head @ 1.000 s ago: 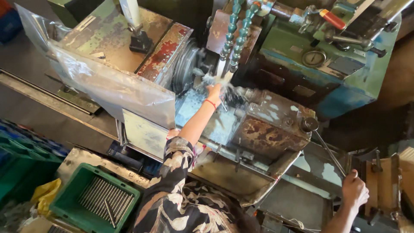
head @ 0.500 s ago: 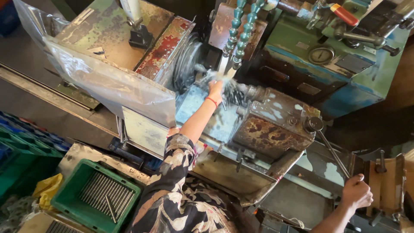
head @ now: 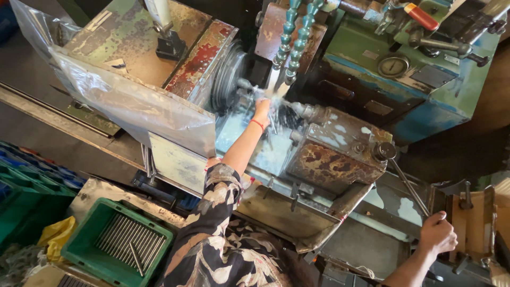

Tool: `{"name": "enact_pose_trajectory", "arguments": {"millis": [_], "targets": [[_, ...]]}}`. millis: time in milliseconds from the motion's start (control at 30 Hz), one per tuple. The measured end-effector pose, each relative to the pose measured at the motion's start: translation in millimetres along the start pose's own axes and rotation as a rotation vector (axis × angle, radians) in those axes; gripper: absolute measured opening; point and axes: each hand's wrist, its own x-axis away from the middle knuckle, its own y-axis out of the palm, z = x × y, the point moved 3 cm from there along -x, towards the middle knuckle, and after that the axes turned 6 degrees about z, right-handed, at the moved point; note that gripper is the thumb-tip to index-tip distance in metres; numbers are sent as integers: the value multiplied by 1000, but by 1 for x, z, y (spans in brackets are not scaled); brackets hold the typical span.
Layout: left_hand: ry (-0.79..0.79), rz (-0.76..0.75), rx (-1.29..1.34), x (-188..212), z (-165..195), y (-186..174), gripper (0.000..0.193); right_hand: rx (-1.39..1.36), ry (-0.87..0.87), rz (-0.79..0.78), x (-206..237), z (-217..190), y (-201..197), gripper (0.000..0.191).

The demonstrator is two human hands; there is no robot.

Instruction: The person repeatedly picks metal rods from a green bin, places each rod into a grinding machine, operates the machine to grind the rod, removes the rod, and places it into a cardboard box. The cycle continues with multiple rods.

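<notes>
meanwhile left hand (head: pixel 262 107) crowds the chuck (head: pixel 229 74); right hand (head: pixel 436 232) grips the lever (head: pixel 408 185).

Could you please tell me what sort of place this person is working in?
Most likely a metalworking shop. The left hand reaches under coolant hoses at a worn machine, the right hand grips a long lever, and a green crate holds metal rods.

White coolant spray (head: pixel 273 101) blurs the left hand (head: pixel 261 108), so whatever its fingers touch cannot be made out. The spinning grey chuck (head: pixel 228 74) is smeared. The green plastic crate of thin metal rods (head: pixel 85 254) runs off the bottom edge.
</notes>
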Motion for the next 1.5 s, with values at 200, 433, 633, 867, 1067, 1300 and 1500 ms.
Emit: {"name": "enact_pose_trajectory", "arguments": {"millis": [200,433,633,867,1067,1300,1500], "targets": [[-67,-35,-36,-1,1,-3,29,33,45,-67,12,-6,-11,65],[-132,16,-98,-1,-4,1,30,49,44,-101,7,-6,-10,68],[6,-132,-7,-3,-4,24,26,-3,30,-59,-12,-4,-4,58],[-23,-231,156,1,-6,33,38,38,13,-2,-10,0,3,55],[-61,-121,110,0,-8,30,46,-14,22,11,-11,4,7,52],[-16,141,223,-9,-2,5,64,-37,37,-22,-14,6,11,54],[44,86,313,-9,2,0,64,-41,48,-175,-7,9,5,63]]}}
